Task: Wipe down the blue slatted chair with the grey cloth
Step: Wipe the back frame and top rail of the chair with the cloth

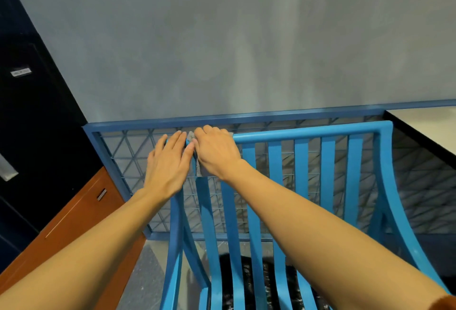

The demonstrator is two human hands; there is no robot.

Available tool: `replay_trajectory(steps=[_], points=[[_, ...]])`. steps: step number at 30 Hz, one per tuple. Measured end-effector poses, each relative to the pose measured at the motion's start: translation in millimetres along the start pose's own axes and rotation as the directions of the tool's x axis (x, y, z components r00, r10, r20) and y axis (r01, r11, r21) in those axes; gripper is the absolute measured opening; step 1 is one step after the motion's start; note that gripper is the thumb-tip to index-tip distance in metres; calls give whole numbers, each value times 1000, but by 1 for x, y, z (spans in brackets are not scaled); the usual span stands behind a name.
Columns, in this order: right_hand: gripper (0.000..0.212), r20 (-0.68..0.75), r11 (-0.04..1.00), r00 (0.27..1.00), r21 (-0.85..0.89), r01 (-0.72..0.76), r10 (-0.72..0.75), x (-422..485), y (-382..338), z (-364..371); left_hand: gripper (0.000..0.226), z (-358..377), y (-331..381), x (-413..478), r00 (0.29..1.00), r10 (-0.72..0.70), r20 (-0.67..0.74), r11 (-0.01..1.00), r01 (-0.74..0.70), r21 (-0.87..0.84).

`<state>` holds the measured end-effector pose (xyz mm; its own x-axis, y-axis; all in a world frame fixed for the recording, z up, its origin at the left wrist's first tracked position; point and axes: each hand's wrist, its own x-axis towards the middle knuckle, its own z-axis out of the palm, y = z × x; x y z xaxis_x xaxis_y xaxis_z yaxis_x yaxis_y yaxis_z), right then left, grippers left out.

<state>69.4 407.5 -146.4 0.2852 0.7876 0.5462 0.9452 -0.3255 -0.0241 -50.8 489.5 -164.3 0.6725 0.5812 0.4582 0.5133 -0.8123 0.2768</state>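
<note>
Two bare hands meet at the upper left corner of the blue slatted chair (pixel 302 174), just left of the frame's centre. At the far left of the frame stands a dark cabinet (pixel 32 117), and below it, in the lower left, an orange-brown cabinet door (pixel 81 221) with a small metal handle. Moving right, the left hand (pixel 166 165) lies palm down over the chair's left corner post, fingers spread flat and loosely apart, gripping nothing that shows. Its thumb touches the right hand (pixel 216 153), which presses down on the grey cloth (pixel 200 170). That hand's fingers curl over the top rail with the cloth underneath; only a strip of cloth shows at the rail between the two hands and hanging just below the right palm. Whether the fingers pinch the cloth or merely hold it flat against the rail cannot be told. Behind the chair runs a blue metal railing (pixel 222 118) with triangular mesh, set against a grey wall (pixel 234 38). Rightward, the chair's vertical slats run to its curved right post. In the upper right of the frame sits a pale tabletop (pixel 429 124) with a dark edge.
</note>
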Motion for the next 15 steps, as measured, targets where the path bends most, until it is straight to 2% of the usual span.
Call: replay_trajectory(steps=[4, 10, 15], points=[[30, -2, 999, 999, 3, -34, 34, -10, 18, -3, 74, 11, 10, -4, 999, -41, 1, 999, 41, -7], [29, -25, 999, 999, -12, -33, 33, -27, 50, -11, 55, 6, 15, -8, 998, -50, -28, 995, 47, -84], [34, -55, 994, 996, -79, -80, 75, -31, 51, -11, 62, 11, 16, -10, 996, -65, -54, 991, 58, -123]])
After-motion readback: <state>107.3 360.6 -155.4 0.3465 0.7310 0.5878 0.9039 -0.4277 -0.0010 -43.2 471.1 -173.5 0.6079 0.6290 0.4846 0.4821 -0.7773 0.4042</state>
